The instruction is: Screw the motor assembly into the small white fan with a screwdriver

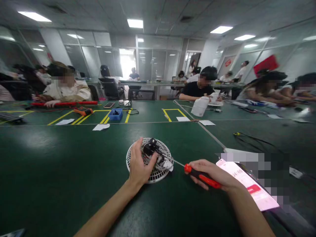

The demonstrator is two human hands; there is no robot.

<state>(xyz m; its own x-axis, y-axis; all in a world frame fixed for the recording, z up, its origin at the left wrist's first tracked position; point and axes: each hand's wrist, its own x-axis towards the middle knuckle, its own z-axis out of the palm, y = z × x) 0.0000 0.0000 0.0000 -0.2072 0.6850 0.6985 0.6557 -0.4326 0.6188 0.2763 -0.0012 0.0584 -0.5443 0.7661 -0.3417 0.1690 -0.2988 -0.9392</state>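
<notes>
A round white fan grille (pixel 154 179) lies on the green table in front of me, with a black motor unit (pixel 148 148), wires and small white parts on top of it. My left hand (pixel 139 164) grips this assembly from the left, its thumb near the motor unit and its fingers along the far left side. In my right hand (pixel 206 172) is a red and black screwdriver (pixel 209 181), held by the handle from the right. Its metal shaft slants left and up to the motor unit. Where exactly the tip meets the part is too small to tell.
Right of my right hand lies a lit phone (pixel 249 186). Black cables (pixel 256 140) lie behind it. Across the table are a blue bin (pixel 115 114), an orange tool (pixel 83 111), paper slips (pixel 101 127) and a white bag (pixel 199 106). Several people sit beyond.
</notes>
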